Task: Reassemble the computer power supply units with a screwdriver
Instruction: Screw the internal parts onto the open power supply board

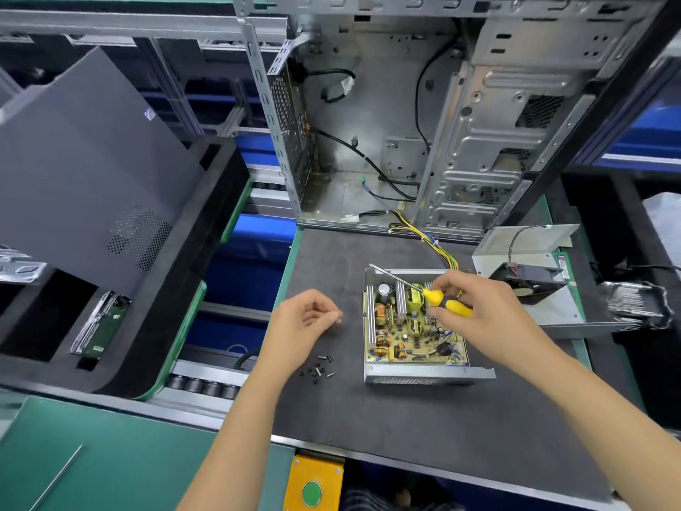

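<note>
While the open grey metal power supply tray [423,376] with its yellow circuit board sits uncovered on the dark bench mat [387,429], reassembly looks barely begun. The right hand [490,311] grips a yellow-handled screwdriver [442,298], tip raised above the board. The left hand [307,319] seems to pinch something tiny (too small to tell what) above the small black loose screws [318,366]. The grey metal cover with its black fan [530,285] lies apart to the right, unfitted.

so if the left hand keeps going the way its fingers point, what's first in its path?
Likely the open power supply unit: the left hand points right across bare mat toward its left wall. Hand height is unclear.
</note>
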`<state>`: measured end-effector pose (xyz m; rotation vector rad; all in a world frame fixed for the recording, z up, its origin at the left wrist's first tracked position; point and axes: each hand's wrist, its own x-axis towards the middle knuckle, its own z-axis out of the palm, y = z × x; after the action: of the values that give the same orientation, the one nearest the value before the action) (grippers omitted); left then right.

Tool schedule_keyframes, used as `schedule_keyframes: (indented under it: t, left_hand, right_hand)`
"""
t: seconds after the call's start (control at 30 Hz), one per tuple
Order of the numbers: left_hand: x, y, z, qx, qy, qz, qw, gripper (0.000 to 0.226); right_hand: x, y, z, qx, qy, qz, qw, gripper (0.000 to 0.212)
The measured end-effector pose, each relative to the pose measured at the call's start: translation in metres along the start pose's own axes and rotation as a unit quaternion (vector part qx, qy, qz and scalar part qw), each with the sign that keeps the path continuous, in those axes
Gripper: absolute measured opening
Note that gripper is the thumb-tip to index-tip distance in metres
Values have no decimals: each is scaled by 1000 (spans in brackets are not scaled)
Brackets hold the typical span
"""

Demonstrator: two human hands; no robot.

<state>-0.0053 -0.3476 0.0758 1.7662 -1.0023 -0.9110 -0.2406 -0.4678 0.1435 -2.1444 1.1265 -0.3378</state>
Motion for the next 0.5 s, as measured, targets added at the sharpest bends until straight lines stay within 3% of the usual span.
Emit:
schedule_keyframes:
  t: [0.1, 0.33, 0.5]
  left_hand:
    - [-1, -10, 7, 94, 25, -9, 995, 17]
    - [4, -24, 13, 126, 36, 30, 991, 24]
    - [41, -6, 30, 217, -70, 85, 970, 31]
  right_hand:
    - [0, 1, -2, -2, 0, 1, 1000, 19]
    - [-3, 6, 3, -5, -14, 20, 1000, 16]
    - [1, 9, 2, -20, -13, 17, 1000, 22]
